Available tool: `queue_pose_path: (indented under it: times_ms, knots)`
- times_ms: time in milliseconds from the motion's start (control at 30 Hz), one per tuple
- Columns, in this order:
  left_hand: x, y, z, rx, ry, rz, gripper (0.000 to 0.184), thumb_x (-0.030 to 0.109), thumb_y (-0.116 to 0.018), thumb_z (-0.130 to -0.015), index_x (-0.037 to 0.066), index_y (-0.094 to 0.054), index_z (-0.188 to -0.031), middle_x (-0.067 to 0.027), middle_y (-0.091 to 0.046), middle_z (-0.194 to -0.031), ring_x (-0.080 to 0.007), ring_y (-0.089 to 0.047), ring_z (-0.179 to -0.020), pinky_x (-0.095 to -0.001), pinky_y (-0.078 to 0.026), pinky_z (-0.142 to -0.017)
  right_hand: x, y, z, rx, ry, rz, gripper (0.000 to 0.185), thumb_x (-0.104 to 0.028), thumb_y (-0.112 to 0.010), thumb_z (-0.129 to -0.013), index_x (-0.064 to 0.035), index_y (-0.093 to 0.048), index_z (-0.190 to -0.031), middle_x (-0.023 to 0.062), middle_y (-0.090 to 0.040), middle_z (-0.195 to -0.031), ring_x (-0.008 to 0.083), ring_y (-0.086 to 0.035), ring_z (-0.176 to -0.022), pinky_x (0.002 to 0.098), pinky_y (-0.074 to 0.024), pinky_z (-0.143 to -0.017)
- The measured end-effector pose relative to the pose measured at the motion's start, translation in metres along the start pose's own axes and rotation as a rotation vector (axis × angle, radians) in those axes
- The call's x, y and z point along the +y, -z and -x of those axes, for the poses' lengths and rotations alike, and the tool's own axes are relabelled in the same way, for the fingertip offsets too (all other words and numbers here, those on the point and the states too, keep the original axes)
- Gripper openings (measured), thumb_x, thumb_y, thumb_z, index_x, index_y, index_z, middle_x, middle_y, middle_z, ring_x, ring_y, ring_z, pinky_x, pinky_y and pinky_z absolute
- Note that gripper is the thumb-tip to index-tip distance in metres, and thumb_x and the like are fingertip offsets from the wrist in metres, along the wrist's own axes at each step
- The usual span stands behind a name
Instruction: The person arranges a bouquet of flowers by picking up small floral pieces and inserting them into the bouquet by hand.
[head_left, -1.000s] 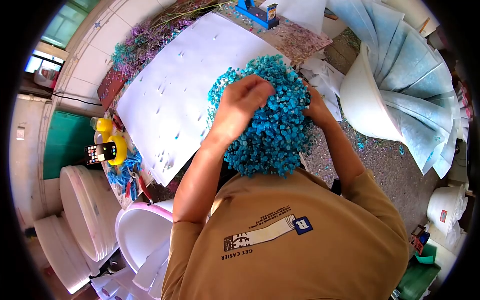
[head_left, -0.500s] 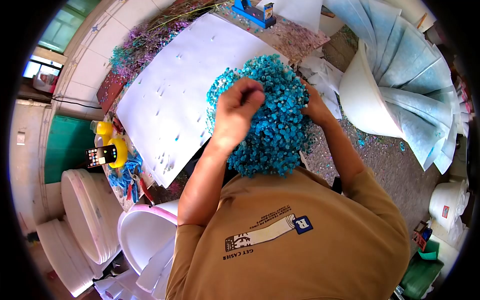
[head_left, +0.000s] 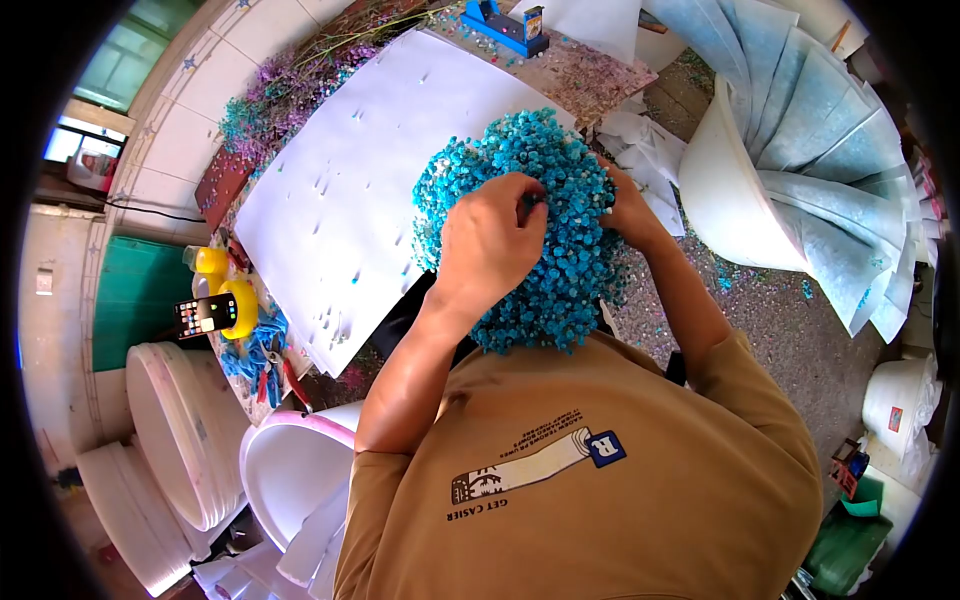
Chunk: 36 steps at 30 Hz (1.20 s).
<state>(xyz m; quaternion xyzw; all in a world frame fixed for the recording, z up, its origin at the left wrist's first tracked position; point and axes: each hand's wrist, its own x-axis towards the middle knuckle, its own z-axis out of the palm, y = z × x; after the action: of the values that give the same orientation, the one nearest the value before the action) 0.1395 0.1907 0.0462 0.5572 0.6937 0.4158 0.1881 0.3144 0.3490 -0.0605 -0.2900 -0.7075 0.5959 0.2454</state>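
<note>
Bouquet (head_left: 568,240) beneath curled left hand (head_left: 490,240), 9 o'clock of right hand (head_left: 629,208) (grips unclear); blooms (head_left: 530,138) upward, long axis 12–6 o'clock.

Tucked away, cropped or too tiny
The blue flower bunch (head_left: 565,265) hides its stems and most fingers of the right hand (head_left: 628,210); what the curled left hand (head_left: 490,240) pinches cannot be told. The phone's icons (head_left: 206,314) blur; the bottom edge crops the brown shirt (head_left: 600,540).
</note>
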Motion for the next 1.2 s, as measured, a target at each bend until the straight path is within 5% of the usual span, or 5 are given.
queue_pose_path:
  times_ms: [333,467,733,900,1200]
  knots:
    - [0.000,-0.008,-0.002,0.091,-0.134,-0.237,0.019,0.006,-0.069,-0.079,0.002,-0.070,-0.097,-0.0170,-0.068,-0.095,-0.0375,-0.066,-0.084,-0.0417,-0.054,-0.074,-0.008,-0.002,0.002,0.004,0.001,0.006,0.097,-0.001,-0.069,-0.056,-0.0067,-0.043,-0.149,0.0093,-0.061,-0.129,0.0198,-0.055,-0.119,0.0311,-0.0365,-0.109]
    - [-0.006,-0.011,-0.002,0.107,-0.158,-0.256,0.013,0.007,-0.068,-0.083,0.001,-0.069,-0.095,-0.0151,-0.068,-0.089,-0.0305,-0.068,-0.077,-0.0373,-0.054,-0.072,-0.007,-0.002,0.002,0.015,0.014,0.013,0.097,-0.002,-0.071,-0.056,-0.0066,-0.043,-0.149,0.0094,-0.061,-0.130,0.0198,-0.054,-0.120,0.0316,-0.0361,-0.109]
    - [0.002,0.022,0.003,-0.228,0.374,1.219,0.013,0.014,-0.061,-0.095,0.002,-0.063,-0.101,-0.0010,-0.058,-0.078,-0.0059,-0.041,-0.059,-0.0207,-0.026,-0.047,-0.013,-0.004,0.003,-0.005,0.022,0.050,0.095,-0.001,-0.071,-0.056,-0.0061,-0.043,-0.148,0.0085,-0.061,-0.130,0.0192,-0.055,-0.121,0.0322,-0.0357,-0.110]
    - [-0.001,0.017,-0.004,-0.297,0.119,0.304,0.018,0.011,-0.060,-0.089,0.000,-0.068,-0.101,-0.0069,-0.066,-0.084,-0.0138,-0.056,-0.063,-0.0262,-0.044,-0.057,-0.011,-0.003,0.001,-0.014,0.026,0.035,0.094,-0.001,-0.070,-0.056,-0.0059,-0.044,-0.147,0.0079,-0.063,-0.126,0.0183,-0.056,-0.117,0.0315,-0.0372,-0.108]
    - [-0.002,-0.009,0.007,-0.011,-0.196,-0.279,0.006,0.005,-0.067,-0.082,0.002,-0.068,-0.087,-0.0142,-0.065,-0.087,-0.0366,-0.064,-0.075,-0.0425,-0.052,-0.065,-0.012,-0.004,0.002,-0.008,0.025,0.016,0.093,0.000,-0.069,-0.057,-0.0056,-0.044,-0.147,0.0072,-0.063,-0.124,0.0171,-0.056,-0.114,0.0301,-0.0389,-0.106]
